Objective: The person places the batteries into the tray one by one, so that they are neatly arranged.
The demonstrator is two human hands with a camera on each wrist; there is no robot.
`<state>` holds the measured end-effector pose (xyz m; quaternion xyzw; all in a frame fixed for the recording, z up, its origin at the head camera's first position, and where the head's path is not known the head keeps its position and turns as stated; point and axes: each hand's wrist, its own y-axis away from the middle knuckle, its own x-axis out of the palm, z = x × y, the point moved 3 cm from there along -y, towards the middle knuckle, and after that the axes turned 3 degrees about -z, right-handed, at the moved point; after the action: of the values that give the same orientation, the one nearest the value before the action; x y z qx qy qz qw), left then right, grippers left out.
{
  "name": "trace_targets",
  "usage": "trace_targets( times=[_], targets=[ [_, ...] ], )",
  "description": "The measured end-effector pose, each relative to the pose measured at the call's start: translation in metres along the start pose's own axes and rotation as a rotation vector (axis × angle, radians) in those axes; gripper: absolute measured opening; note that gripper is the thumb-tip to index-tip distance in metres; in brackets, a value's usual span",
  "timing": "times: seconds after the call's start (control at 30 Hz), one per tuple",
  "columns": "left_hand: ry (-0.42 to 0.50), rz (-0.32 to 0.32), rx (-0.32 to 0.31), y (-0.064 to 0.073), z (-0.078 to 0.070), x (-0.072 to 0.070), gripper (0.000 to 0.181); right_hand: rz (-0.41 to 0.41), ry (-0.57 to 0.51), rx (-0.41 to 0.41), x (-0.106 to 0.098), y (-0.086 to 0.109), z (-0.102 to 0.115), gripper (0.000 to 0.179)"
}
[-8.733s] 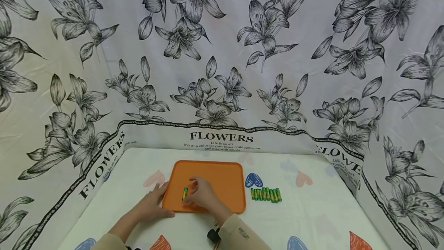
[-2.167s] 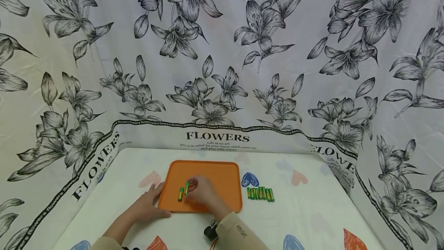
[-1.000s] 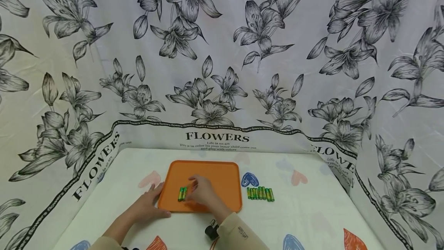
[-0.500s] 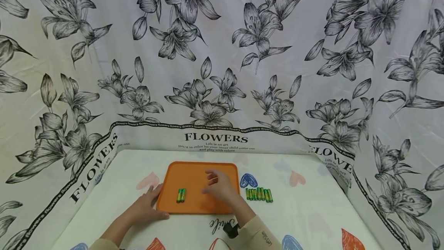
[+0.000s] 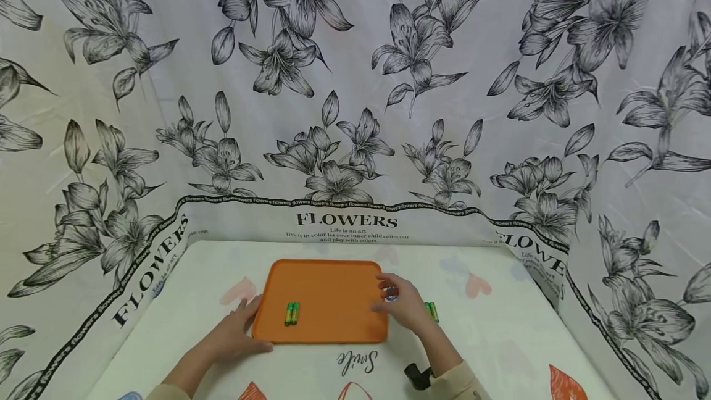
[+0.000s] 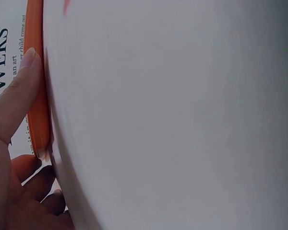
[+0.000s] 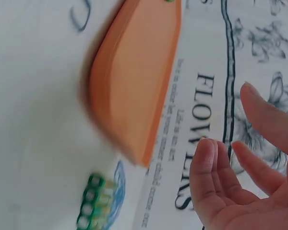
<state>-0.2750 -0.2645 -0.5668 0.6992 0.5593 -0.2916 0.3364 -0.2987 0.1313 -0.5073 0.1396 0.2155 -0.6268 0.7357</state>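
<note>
Though beyond the tray (image 5: 339, 295), "FLOWERS" (image 5: 347, 220) legible.

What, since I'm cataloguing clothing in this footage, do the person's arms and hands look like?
Both the left hand and the right hand are ungloved. The left sleeve and right sleeve are beige, leaving wrists and part of the forearms bare. A small black device shows beside the right cuff.
</note>
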Motion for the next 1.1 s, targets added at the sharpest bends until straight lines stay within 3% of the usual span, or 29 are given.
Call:
trace_targets(
  times=[0.23, 0.6, 0.83, 1.1],
  targets=[
    [0.005, 0.004, 0.017, -0.001, 0.0, -0.002, 0.126, -0.051, 0.046, 0.086, -0.036, 0.014, -0.021, 0.072],
    [-0.003, 0.01, 0.0, 0.0, -0.001, -0.002, 0.127, -0.116, 0.124, 0.147, -0.078, 0.026, -0.058, 0.072],
    [-0.004, -0.001, 0.017, 0.001, 0.0, -0.002, 0.126, -0.092, 0.118, 0.228, -0.088, 0.024, -0.088, 0.075],
    [-0.008, -0.006, 0.028, 0.002, 0.001, -0.003, 0.125, -0.066, 0.168, 0.281, -0.084, 0.021, -0.105, 0.072]
  ],
)
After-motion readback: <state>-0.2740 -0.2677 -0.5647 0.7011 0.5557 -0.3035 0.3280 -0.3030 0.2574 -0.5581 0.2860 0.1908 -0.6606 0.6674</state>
